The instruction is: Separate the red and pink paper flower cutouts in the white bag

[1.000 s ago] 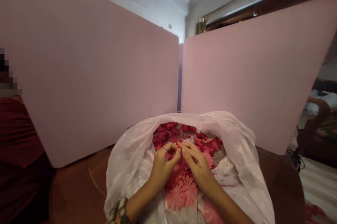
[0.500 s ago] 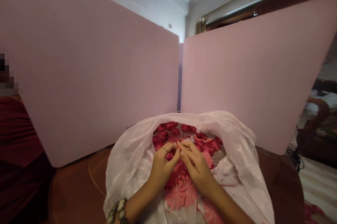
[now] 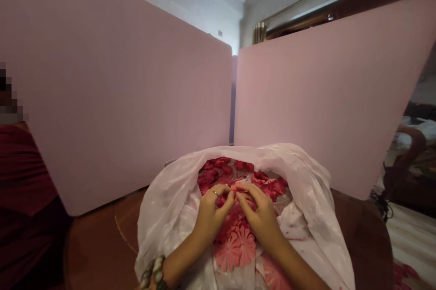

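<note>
Over the mouth of a white plastic bag (image 3: 163, 203), my left hand (image 3: 211, 208) and my right hand (image 3: 261, 213) meet with fingers bent, tip to tip. Pinched between their fingertips is a small pink flower piece (image 3: 233, 187), mostly covered by the fingers. Below my wrists lie coral petal-shaped flower cutouts (image 3: 227, 252) on the bag. Dark red flower cutouts (image 3: 208, 175) are heaped deeper inside, beyond my hands. A ring and a beaded bracelet (image 3: 157, 272) are on my left side.
The bag rests on a round brown wooden table (image 3: 98, 244). Two tall pink panels (image 3: 136, 99) stand behind it, meeting near the middle. At the far left sits a person in a dark red top (image 3: 20, 167). On the right are a wooden chair (image 3: 413, 145) and cables.
My right hand has shifted slightly right, and its fingers have spread a little from the left fingertips. More of the pink piece shows between them. The bag stays put.
</note>
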Motion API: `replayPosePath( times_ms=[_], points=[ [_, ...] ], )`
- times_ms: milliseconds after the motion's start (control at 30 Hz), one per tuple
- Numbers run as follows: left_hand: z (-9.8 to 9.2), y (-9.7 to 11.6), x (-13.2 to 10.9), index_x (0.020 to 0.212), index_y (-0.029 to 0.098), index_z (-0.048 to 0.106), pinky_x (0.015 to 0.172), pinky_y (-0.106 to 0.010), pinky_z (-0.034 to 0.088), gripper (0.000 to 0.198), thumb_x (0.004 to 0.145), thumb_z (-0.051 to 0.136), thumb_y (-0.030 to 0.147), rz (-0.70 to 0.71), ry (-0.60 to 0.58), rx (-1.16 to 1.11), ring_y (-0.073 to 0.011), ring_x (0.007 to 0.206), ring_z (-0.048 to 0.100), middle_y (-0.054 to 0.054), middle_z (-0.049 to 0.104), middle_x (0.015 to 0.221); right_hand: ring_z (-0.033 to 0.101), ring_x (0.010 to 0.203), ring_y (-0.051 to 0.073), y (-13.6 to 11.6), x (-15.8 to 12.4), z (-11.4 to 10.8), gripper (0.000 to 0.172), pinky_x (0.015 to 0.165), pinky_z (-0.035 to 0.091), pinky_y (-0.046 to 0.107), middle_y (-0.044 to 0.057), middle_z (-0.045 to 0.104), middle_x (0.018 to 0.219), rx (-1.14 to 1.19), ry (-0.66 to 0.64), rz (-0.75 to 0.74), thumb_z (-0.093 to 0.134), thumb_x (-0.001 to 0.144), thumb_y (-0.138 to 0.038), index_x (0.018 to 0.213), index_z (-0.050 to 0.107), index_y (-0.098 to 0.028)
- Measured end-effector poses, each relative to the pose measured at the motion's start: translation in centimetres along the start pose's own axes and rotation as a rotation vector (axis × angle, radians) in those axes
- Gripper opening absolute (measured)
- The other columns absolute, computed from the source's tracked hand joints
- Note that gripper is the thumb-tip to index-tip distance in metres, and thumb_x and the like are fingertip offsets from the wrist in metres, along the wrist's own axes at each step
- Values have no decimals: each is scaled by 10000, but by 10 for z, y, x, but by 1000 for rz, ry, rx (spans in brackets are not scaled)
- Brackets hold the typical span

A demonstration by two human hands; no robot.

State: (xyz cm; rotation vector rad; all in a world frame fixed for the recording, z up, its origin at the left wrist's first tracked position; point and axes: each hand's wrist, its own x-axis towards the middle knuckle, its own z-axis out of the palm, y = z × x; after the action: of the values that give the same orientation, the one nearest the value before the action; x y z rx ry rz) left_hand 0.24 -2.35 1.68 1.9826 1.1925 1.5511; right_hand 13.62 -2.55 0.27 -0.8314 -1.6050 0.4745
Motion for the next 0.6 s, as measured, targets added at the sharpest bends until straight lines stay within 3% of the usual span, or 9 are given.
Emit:
replayPosePath(
  times_ms=[167,433,600],
  points=[
    [-1,-4,0,712,202,656,729,-312,474,150,778,531,251,37,9,6,-208,718,633,-39,700,726,655,738,169,0,1,0,128,648,539,250,59,682,818,21,18,48,552,819,-260,805,651,-180],
    [-1,-6,-1,773,202,651,740,-312,475,96,781,557,221,57,26,13,-205,734,648,-35,712,761,684,752,195,-3,1,-3,156,649,550,275,78,722,832,-16,5,42,548,816,-264,821,679,-180],
    [-1,-4,-2,814,206,678,752,-318,475,132,789,549,188,174,43,45,-209,779,634,-50,704,798,693,749,202,-4,1,-4,152,632,553,270,77,729,848,7,44,60,555,803,-254,833,685,-180]
  ],
)
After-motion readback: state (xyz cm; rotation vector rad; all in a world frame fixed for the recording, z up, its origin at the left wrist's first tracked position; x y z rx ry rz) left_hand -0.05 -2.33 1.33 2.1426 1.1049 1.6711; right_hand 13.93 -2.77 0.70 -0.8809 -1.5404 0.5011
